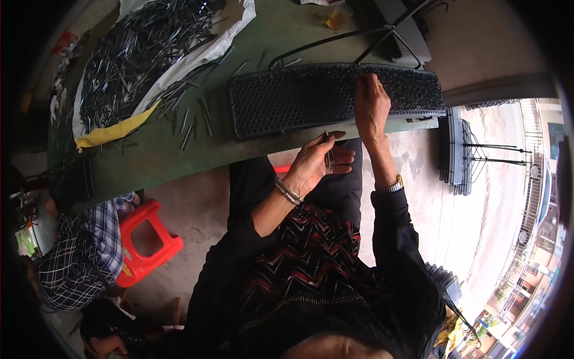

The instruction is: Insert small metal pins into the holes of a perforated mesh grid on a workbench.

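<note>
A long black rack (287, 102) pierced with rows of small round holes lies along the near edge of the green table. Its right part is filled more densely with dark bits than its left. My right hand (372, 107) is over the rack, right of its middle, fingers pinched downward; whatever is between the fingertips is hidden. Just below the rack's front edge, my left hand (311, 161) is turned partly palm up, its fingers curled around slim dark metal pieces (329, 157). More loose slim pieces (186, 128) are scattered on the table to the rack's left.
A white sack (230, 36) with a yellow edge holds a heap of dark slim pieces (143, 57). Black bent rods (335, 40) rise behind the rack, near a cup of amber liquid (338, 21). Stacked racks (457, 149) stand right. A person sits left, beside a red stool (161, 248).
</note>
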The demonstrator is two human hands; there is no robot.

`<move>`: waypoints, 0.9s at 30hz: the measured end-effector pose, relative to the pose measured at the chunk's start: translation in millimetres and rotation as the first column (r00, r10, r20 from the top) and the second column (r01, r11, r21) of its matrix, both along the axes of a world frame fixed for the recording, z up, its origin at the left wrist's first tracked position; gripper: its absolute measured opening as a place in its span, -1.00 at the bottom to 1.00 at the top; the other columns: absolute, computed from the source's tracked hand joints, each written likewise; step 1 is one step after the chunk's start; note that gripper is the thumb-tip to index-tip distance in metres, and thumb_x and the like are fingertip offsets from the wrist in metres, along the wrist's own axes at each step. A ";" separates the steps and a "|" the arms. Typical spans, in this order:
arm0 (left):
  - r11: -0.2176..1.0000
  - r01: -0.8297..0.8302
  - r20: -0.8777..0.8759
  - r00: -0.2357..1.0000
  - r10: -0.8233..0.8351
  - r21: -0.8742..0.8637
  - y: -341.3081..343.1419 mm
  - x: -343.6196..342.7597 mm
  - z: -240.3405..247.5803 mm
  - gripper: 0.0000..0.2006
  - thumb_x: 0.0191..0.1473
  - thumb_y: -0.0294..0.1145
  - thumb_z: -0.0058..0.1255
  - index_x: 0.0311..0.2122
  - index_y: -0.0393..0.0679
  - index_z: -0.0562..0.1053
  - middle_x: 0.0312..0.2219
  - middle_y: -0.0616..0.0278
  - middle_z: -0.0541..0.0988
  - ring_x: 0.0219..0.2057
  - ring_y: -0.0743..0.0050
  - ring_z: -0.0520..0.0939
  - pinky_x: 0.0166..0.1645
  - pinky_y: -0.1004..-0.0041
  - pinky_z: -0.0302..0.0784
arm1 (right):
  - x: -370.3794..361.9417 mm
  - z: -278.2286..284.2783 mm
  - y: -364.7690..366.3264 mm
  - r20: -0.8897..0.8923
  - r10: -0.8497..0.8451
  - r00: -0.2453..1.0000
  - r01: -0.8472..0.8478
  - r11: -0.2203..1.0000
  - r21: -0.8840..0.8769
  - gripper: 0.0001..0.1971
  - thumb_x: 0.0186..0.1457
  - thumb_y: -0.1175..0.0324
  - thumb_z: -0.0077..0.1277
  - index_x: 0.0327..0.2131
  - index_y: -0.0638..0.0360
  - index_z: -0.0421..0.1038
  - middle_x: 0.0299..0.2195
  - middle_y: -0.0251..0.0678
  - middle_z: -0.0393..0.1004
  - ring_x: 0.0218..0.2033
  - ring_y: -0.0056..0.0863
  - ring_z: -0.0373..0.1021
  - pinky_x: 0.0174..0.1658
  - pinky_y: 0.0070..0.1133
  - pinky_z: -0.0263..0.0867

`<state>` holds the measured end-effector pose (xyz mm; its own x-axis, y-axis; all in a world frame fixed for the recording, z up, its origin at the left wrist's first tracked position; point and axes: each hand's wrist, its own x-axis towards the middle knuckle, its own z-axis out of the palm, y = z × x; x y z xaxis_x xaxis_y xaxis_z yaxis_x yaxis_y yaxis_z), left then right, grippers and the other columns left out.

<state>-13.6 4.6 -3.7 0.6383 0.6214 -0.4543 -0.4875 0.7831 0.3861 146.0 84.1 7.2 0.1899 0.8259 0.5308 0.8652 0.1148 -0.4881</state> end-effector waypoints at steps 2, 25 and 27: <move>0.999 -0.016 0.041 0.999 0.015 0.032 -0.7 0.0 -1.1 -0.69 0.24 -0.29 -0.21 -0.01 -0.24 0.32 -0.32 0.03 0.54 -0.25 0.26 0.60 -0.14 0.23 0.57 | -0.8 3.5 -0.5 0.018 -0.025 1.000 0.026 0.998 -0.053 -0.94 0.08 0.44 -0.06 -0.36 0.17 0.37 -0.48 -0.15 0.40 -0.42 -0.16 0.40 -0.38 -0.37 0.29; 0.929 0.164 -0.077 0.986 -0.146 0.332 3.4 -8.4 5.1 -0.67 0.24 -0.17 -0.20 -0.15 -0.22 0.46 -0.40 0.18 0.58 -0.56 0.75 0.45 -0.47 0.65 0.38 | 14.8 49.2 -47.0 -0.718 0.301 0.628 -0.762 0.428 -0.486 -0.86 0.03 0.43 0.02 -0.38 0.32 0.43 -0.49 -0.37 0.43 -0.47 -0.68 0.32 -0.40 -0.68 0.24; 0.916 0.179 -0.094 0.983 -0.155 0.360 2.3 -8.7 6.3 -0.68 0.23 -0.16 -0.18 -0.19 -0.23 0.46 -0.41 0.15 0.59 -0.58 0.74 0.45 -0.52 0.67 0.37 | 13.7 51.1 -49.6 -0.756 0.250 0.604 -0.778 0.391 -0.492 -0.88 0.03 0.43 0.01 -0.41 0.31 0.43 -0.49 -0.39 0.42 -0.47 -0.69 0.30 -0.40 -0.69 0.22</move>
<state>-22.3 6.8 2.6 0.7252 0.6382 -0.2583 -0.3274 0.6497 0.6861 159.7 34.5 58.3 -0.4356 0.8408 -0.3214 0.3493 -0.1712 -0.9213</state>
